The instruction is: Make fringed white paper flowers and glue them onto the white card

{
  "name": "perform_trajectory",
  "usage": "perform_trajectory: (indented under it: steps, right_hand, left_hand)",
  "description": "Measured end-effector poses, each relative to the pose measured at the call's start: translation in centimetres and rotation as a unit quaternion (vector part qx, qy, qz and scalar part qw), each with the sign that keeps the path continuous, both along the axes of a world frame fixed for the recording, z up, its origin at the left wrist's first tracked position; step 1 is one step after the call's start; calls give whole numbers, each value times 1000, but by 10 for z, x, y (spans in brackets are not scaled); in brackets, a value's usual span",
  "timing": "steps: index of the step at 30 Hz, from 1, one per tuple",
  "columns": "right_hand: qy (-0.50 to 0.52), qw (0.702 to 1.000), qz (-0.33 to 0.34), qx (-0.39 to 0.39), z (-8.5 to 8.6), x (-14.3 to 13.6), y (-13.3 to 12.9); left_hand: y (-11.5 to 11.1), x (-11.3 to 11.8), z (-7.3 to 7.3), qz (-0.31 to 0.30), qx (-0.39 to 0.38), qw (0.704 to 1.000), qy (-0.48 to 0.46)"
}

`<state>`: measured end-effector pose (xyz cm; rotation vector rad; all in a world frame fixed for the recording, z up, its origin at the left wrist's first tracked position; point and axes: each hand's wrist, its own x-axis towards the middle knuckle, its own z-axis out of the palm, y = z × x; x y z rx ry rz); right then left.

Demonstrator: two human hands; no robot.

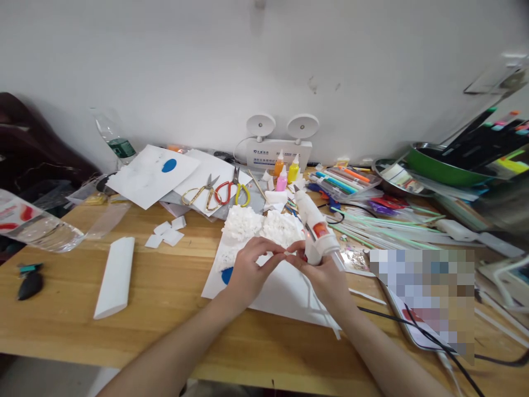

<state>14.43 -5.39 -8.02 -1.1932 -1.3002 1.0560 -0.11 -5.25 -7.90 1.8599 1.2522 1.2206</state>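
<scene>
My right hand (326,278) is wrapped around a white hot glue gun (313,220), its nozzle tilted up and away from me. My left hand (250,270) is closed in a pinch on a tiny white piece (286,253), probably paper. The right thumb and forefinger meet the left fingertips at that piece. Under both hands lies a white paper sheet (268,298) with ruffled white clumps (242,222) on its far part. A blue spot (227,275) shows beside my left hand, partly covered by it.
Small white paper squares (171,236) and a folded white paper strip (115,275) lie left. Scissors (202,193) and paint bottles (281,179) stand behind. Right are thin glue sticks (380,231), a device with a blurred screen (425,303) and black cables (380,315).
</scene>
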Motion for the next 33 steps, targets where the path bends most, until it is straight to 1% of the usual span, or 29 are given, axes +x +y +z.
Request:
perform_trajectory:
  steps: [5,8,12,16,22,26,33]
  right_hand:
    - [-36,998,-41,16,4,-3,-3]
    - [-34,996,-71,27,3,-4,-5]
    - [-15,994,-97,52,-3,-5,-7]
    - [-2,994,-93,62,-6,-5,-7]
    - [3,998,-52,20,-6,-2,-4]
    - [16,999,-46,7,-10,0,-4]
    - [47,998,-28,-10,-15,-2,-6]
  left_hand:
    - [1,-1,-1,0,-11,1000,-15]
    - [1,-1,-2,-5,-41,998,-41]
    - [0,1,0,-7,-94,993,-72]
    - [1,2,0,-12,-119,989,-87]
    - [-1,2,0,-25,-136,984,-114]
    - [-3,4,-1,-37,-135,981,-138]
    - [-4,5,-2,1,-125,980,-156]
